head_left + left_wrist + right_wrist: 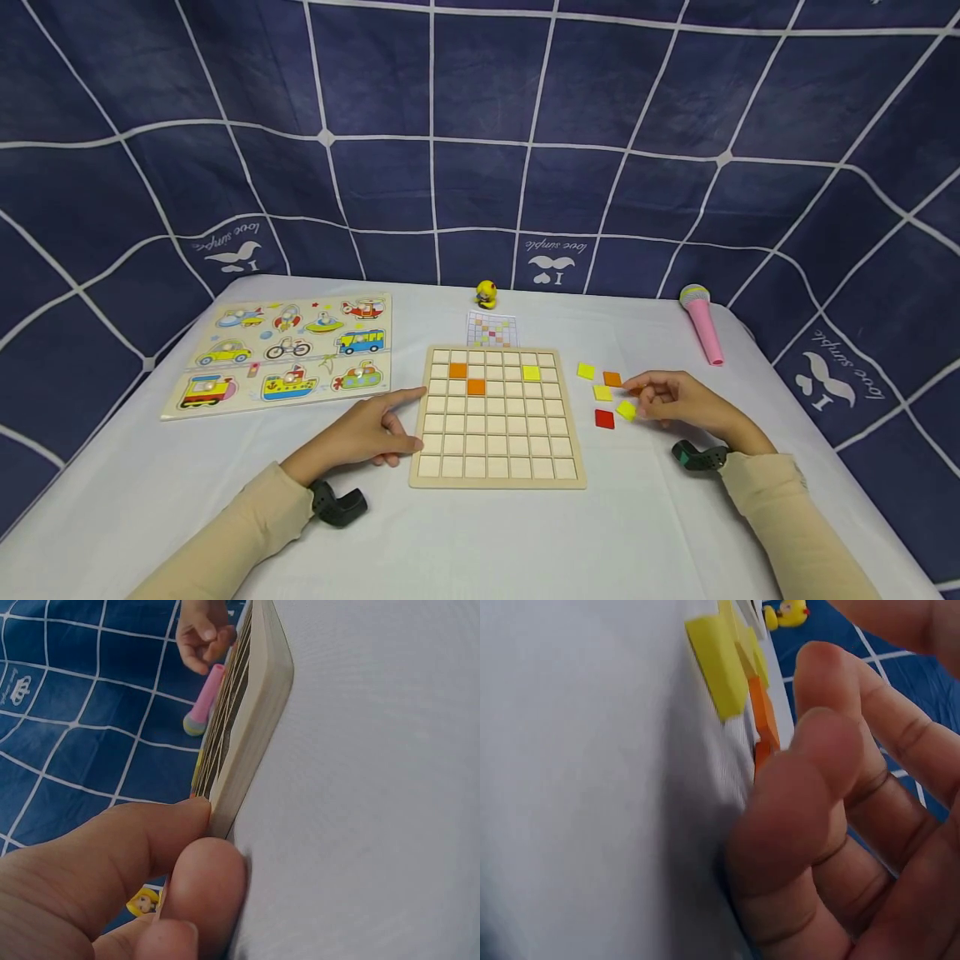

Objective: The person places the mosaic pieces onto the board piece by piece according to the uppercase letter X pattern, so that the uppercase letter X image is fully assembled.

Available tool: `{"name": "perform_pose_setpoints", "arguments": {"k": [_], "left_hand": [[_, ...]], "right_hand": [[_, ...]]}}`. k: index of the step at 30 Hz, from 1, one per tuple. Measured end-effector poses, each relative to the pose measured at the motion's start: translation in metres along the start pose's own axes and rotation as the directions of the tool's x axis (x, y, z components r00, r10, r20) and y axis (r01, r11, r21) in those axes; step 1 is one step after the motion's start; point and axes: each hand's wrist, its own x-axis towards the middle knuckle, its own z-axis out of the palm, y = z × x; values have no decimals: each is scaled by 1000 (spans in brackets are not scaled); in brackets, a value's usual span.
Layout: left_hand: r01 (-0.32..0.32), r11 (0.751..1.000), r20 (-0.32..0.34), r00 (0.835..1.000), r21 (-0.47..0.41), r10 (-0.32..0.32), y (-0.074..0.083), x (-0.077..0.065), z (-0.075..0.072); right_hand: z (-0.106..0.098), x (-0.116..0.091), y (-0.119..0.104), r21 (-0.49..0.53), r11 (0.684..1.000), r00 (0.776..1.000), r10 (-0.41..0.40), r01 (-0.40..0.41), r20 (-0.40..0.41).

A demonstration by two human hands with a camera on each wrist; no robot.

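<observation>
A wooden grid board (497, 483) lies at the middle of the table, with two orange tiles (476, 387) and one yellow tile (531, 372) in its squares. My left hand (367, 432) rests at the board's left side, index finger and thumb touching its edge. To the right of the board lie several loose tiles: yellow ones (602, 392), a red one (604, 419) and an orange one (612, 379). Over their right side hovers my right hand (678, 402), fingers loosely bent and holding nothing. Another orange tile (763, 754) is partly hidden by its fingers.
Behind the board lie a printed pattern card (492, 330) and a small yellow duck figure (486, 294). A vehicle peg puzzle (277, 398) sits on the left; a pink toy microphone (703, 329) lies at the back right. Dark blue gridded cloth (480, 100) surrounds the table.
</observation>
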Motion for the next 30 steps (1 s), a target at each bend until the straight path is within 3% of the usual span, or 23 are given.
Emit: {"name": "perform_pose_setpoints", "arguments": {"k": [11,17,22,30], "left_hand": [[12,1000,-1,1000,7,-12,0,0,1],[13,1000,-1,1000,4,-13,0,0,1],[16,1000,-3,1000,4,-16,0,-1,1],[13,1000,-5,1000,-5,-13,0,0,1]], "right_hand": [[2,-2,9,12,1000,1000,14,-15,21],[4,0,9,-72,997,999,-31,33,29],[3,0,9,-130,991,1000,-23,25,12],[4,1,10,-103,994,999,-39,41,16]]}}
